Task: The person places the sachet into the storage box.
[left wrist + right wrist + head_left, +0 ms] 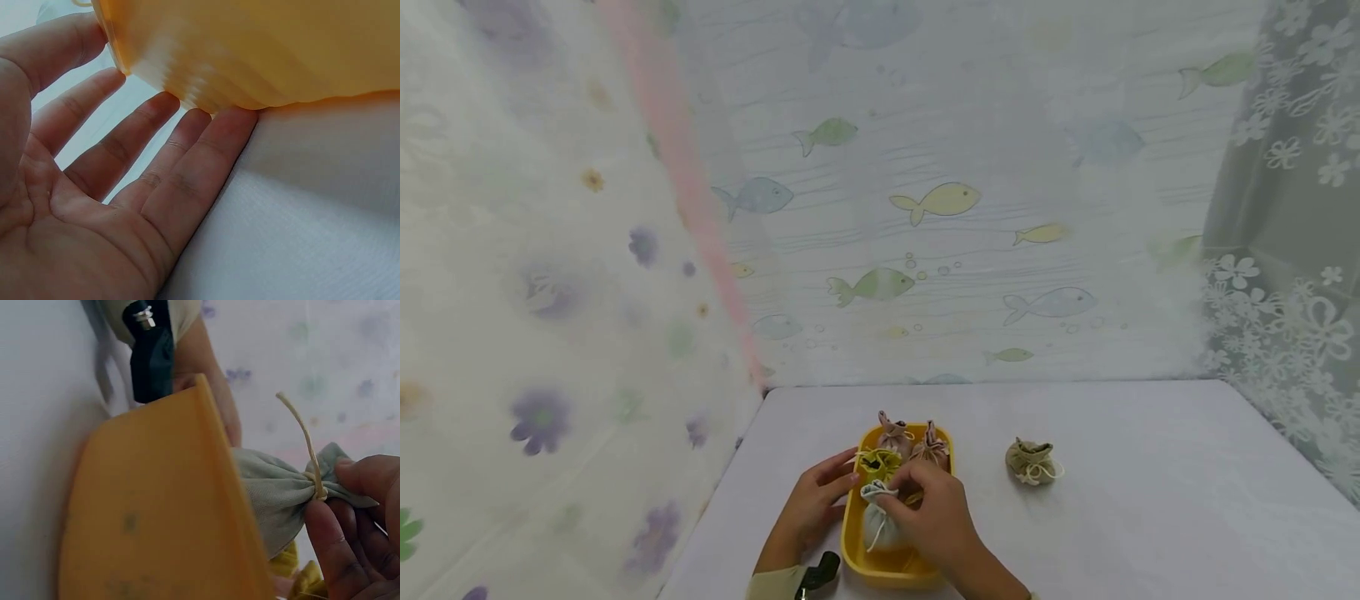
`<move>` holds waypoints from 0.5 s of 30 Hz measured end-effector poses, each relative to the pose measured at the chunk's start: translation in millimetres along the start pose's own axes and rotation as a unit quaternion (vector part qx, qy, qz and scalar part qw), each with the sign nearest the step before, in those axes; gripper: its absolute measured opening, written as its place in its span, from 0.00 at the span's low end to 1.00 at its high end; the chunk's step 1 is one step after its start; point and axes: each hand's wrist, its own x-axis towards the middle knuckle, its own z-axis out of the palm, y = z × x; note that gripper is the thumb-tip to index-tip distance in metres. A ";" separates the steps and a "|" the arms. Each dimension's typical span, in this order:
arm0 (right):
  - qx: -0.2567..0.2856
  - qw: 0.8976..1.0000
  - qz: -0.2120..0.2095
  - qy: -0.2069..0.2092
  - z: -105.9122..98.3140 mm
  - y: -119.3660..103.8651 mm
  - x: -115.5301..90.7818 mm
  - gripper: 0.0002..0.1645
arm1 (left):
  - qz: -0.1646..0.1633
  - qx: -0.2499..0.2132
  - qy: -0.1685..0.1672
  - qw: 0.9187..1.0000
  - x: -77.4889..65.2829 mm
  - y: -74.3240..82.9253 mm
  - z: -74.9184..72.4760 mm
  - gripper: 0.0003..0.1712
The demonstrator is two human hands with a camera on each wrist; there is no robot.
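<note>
A yellow plastic tray [850, 542] holds several small drawstring pouches. My right hand [936, 508] pinches the gathered neck of a pale grey-green pouch [880, 527] at the tray's near end; its cream cord [306, 434] stands out beside the fingers in the right wrist view. My left hand [816, 500] rests along the tray's left side, fingers fairly straight, with fingertips [164, 103] against the outer wall. Behind the held pouch sit a yellow-green pouch [880, 463] and two brownish-pink pouches, one at the back [893, 435] and one at the right [930, 450].
An olive-brown pouch [1032, 461] tied with a cream cord stands on the white table [1120, 517], right of the tray. A dark strap-like device [822, 572] sits at the left wrist. Fish-printed curtain [940, 250] hangs behind the table, with flowered fabric [542, 333] at the left.
</note>
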 end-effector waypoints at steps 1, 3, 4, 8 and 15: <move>0.000 1.000 0.003 -0.004 1.4 1.0 -0.3 0.11 | 0.000 0.001 0.000 1.000 -0.2 -0.3 -0.6 0.43; -0.001 1.000 0.005 -0.012 3.5 2.4 -0.9 0.11 | 0.002 0.004 -0.002 1.000 -0.7 -0.8 -1.1 0.42; -0.001 1.000 0.005 -0.016 4.3 3.2 -1.2 0.11 | 0.003 0.005 -0.003 1.000 -0.5 -1.1 -1.4 0.42; -0.013 1.000 -0.006 -0.027 8.1 7.9 -1.7 0.10 | 0.005 0.010 -0.007 1.000 -0.1 -1.2 -1.8 0.42; -0.035 0.998 -0.019 -0.041 9.1 9.7 -2.0 0.10 | 0.007 -0.004 -0.015 1.000 -0.1 -2.3 -2.5 0.41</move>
